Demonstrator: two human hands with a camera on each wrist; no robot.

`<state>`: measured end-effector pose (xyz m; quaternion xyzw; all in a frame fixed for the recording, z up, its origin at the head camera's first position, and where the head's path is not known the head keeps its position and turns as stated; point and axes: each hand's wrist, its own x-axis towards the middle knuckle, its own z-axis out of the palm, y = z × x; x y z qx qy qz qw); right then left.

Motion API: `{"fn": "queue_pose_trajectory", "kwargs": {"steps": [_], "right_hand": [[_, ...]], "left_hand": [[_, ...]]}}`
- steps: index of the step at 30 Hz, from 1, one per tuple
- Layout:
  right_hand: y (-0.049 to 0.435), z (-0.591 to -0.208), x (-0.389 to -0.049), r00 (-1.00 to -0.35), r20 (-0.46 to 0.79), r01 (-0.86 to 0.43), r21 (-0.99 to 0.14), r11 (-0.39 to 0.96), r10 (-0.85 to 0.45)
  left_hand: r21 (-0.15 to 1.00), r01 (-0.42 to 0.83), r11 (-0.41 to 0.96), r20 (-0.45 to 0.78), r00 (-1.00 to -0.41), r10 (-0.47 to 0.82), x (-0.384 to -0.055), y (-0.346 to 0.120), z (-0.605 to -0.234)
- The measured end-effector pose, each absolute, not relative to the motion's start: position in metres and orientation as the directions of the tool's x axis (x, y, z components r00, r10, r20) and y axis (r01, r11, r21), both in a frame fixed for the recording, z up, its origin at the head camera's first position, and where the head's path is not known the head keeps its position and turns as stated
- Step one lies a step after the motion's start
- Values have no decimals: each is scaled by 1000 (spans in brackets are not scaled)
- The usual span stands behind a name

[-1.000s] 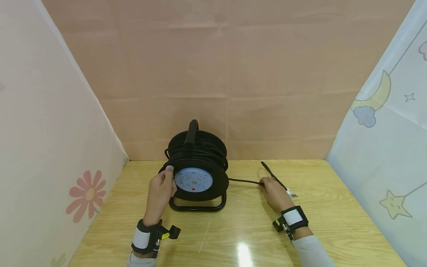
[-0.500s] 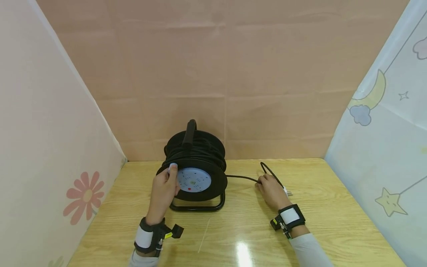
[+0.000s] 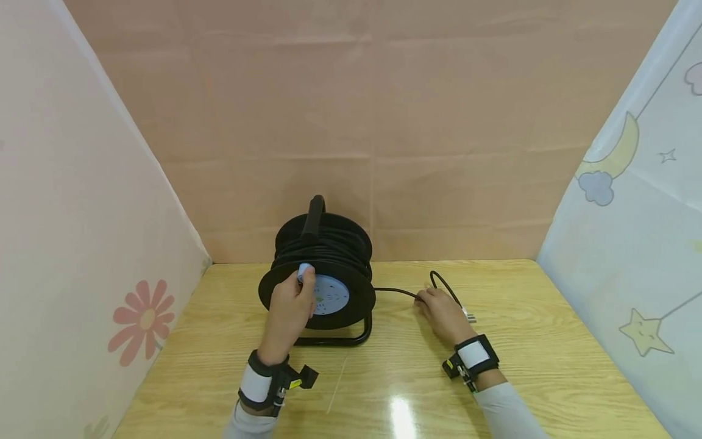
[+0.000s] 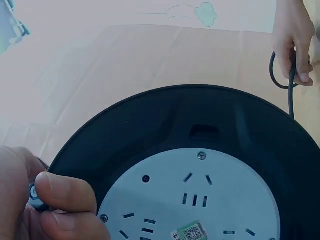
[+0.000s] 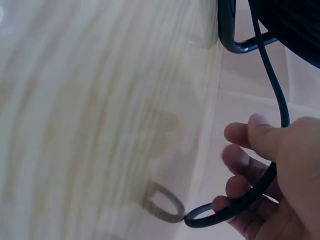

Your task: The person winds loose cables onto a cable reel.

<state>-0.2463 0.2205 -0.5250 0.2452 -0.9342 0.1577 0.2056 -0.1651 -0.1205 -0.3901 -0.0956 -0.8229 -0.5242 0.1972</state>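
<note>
A black cable reel [image 3: 359, 292] stands on the table, wound with black cord, its pale socket panel [image 4: 200, 167] facing me. My left hand [image 3: 289, 308] grips the light blue crank knob [image 3: 304, 269] near the top of the front disc. Right of the reel, my right hand [image 3: 445, 314] loosely holds the cable [image 3: 396, 289] that runs out from the drum. In the right wrist view the cable passes behind the thumb and across the curled fingers [image 5: 239, 186]. Beyond that hand the cable loops back to a white plug [image 3: 466, 313], partly hidden by the hand.
The reel has a carry handle [image 3: 314, 222] on top and a tubular black foot frame [image 3: 334, 342]. Behind the wooden table [image 3: 384, 378] hangs a plain backdrop [image 3: 439, 134]. Printed white sheets border both sides.
My left hand and the crank knob have moved rightward along the disc's upper part. My right hand has shifted slightly left toward the reel, and the plug has come along with the cable.
</note>
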Motion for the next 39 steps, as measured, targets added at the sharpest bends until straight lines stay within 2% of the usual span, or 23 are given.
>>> {"fn": "queue_pose_trajectory", "kwargs": {"steps": [4,10,18,28,35,39], "right_hand": [[216,-526,-246,-776,470,-547,-168,820,-421],[212,-528,-244,-802,449,-511,-175,842,-394],[204,-528,-248,-767,466,-549,-120,827,-441],[208,-529,-246,-798,428,-519,-128,845,-425],[209,-530,-247,-775,446,-540,-97,836,-448],[209,-529,-242,-798,420,-514,-100,852,-432]], "left_hand": [[752,371,544,463,-886,-35,-165,-111,-388],[644,427,635,539,-842,19,-166,-96,-388],[647,436,625,528,-848,44,-169,-78,-393],[676,443,589,503,-861,70,-171,-68,-402],[685,437,583,492,-868,71,-172,-66,-402],[690,440,575,493,-867,72,-170,-65,-403]]}}
